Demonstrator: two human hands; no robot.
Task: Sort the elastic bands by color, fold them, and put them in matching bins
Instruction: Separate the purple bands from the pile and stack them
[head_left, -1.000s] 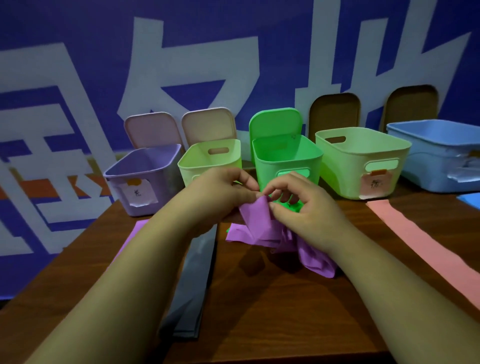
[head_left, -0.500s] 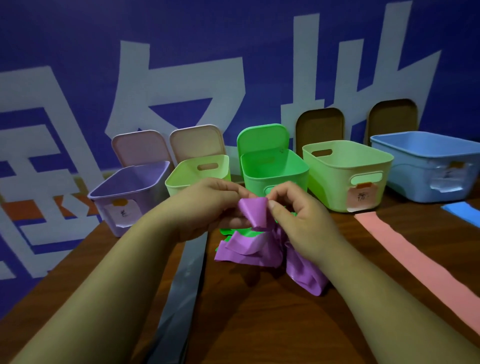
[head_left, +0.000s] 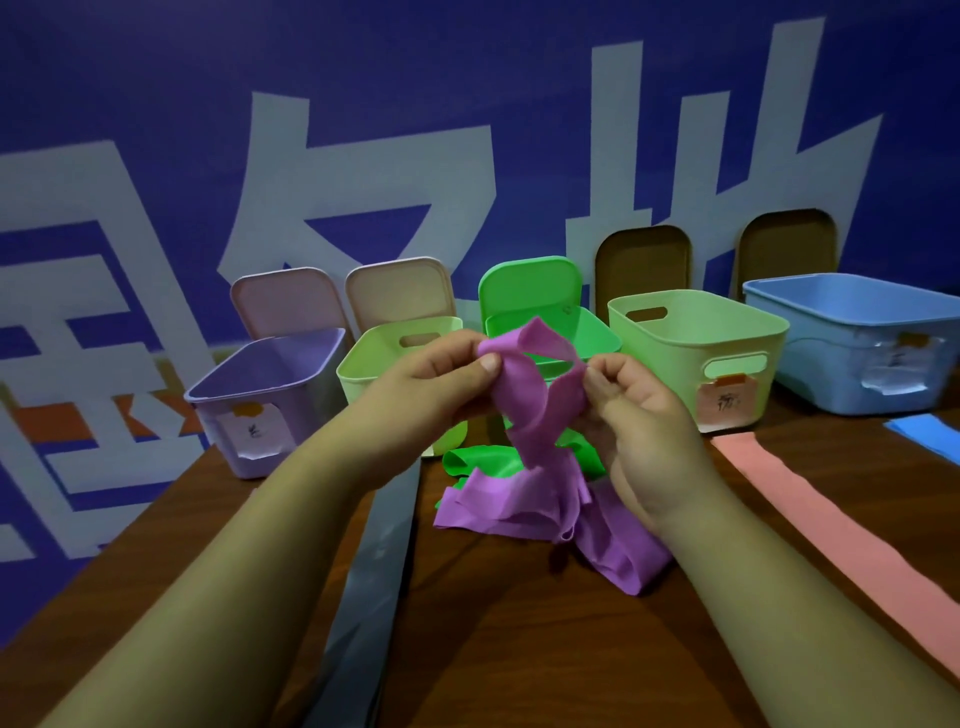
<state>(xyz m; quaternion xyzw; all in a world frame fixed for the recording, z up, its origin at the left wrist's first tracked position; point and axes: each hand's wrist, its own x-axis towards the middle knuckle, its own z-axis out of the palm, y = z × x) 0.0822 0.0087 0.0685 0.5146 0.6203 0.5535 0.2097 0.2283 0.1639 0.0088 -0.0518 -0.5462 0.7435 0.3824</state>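
Note:
A purple elastic band (head_left: 535, 415) hangs twisted between both hands above the brown table (head_left: 519, 649), its loose end heaped below. My left hand (head_left: 431, 384) pinches its upper end with thumb and fingers. My right hand (head_left: 639, 415) grips the band a little to the right. A green band (head_left: 483, 460) lies crumpled under and behind the purple heap. A grey band (head_left: 374, 587) lies flat under my left forearm, a pink band (head_left: 841, 525) stretches along the right, and a blue band (head_left: 930, 434) shows at the right edge.
Along the back stand a purple bin (head_left: 270, 395), a pale green bin (head_left: 374, 364), a bright green bin (head_left: 597, 338), a larger pale green bin (head_left: 701, 343) and a blue bin (head_left: 857, 343). Lids lean on the blue wall behind them.
Both hands have lifted the purple band's end higher off the table and pulled apart a little, so the band now hangs twisted between them. The view has tilted down slightly.

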